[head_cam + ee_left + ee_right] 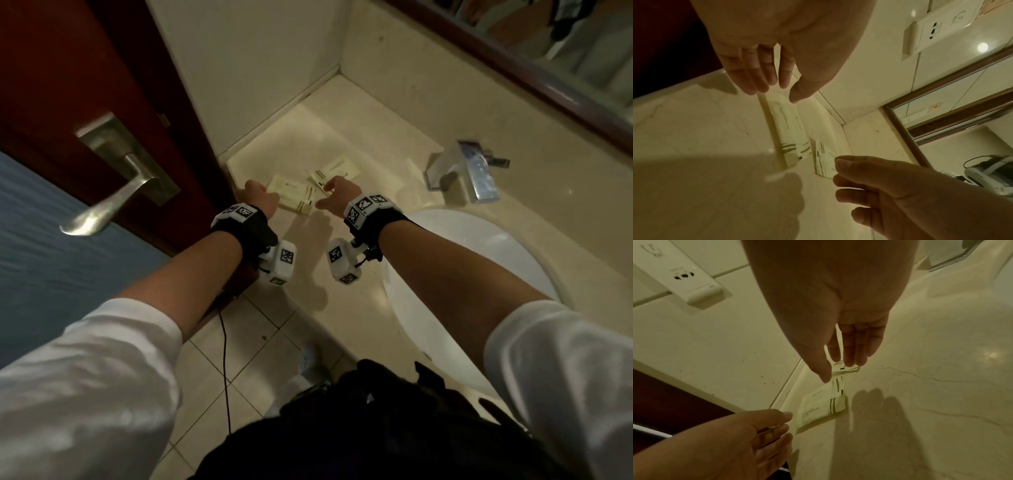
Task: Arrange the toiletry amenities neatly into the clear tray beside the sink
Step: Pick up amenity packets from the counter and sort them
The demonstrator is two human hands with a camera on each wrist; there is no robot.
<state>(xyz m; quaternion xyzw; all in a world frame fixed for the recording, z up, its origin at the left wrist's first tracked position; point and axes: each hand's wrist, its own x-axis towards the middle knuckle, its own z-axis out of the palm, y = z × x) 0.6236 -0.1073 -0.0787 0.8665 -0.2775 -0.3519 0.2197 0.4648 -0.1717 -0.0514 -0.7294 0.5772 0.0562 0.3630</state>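
- Both hands are hovering low over the countertop (342,260): left hand (260,200) with fingers straight and relaxed, holding nothing; right hand (337,195) likewise loose and empty.
- Left fingertips (754,87) are hanging just above the near packet (294,197), apparently positioning to pick it up.
- Right fingertips (851,360) are hanging over a smaller sachet (844,369); contact cannot be confirmed.
- A third packet (339,169) is lying farther back (flat, overlapping its neighbours).
- Clear tray: its wall is possibly showing beside the packets, but this cannot be confirmed.
- Wall corner is closing off the left and rear; open counter is lying toward the faucet (469,171) and sink (462,274).
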